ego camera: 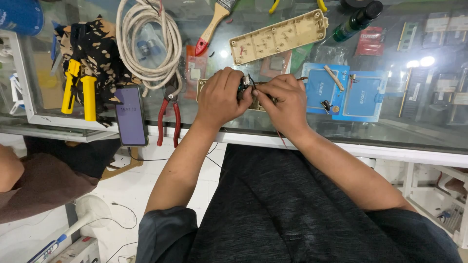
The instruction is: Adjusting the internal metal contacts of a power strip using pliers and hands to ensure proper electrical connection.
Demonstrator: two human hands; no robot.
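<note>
Both my hands meet over a glass counter [390,131]. My left hand [222,97] is curled around a small dark wired part [245,84]. My right hand [285,102] pinches the same part and its thin wires from the right. Beneath the hands lies a beige base piece [201,86], mostly hidden. A thin red wire [282,140] trails down from under my right hand. The beige cover of a power strip [278,36] lies face up just beyond the hands.
Red-handled pliers [168,114] and a phone [130,116] lie left of my hands. Further left are a coiled white cable [146,41], a yellow tool [80,90] on a patterned cloth, a paintbrush [212,27]. Blue packets [341,90] and a dark bottle [356,22] sit right.
</note>
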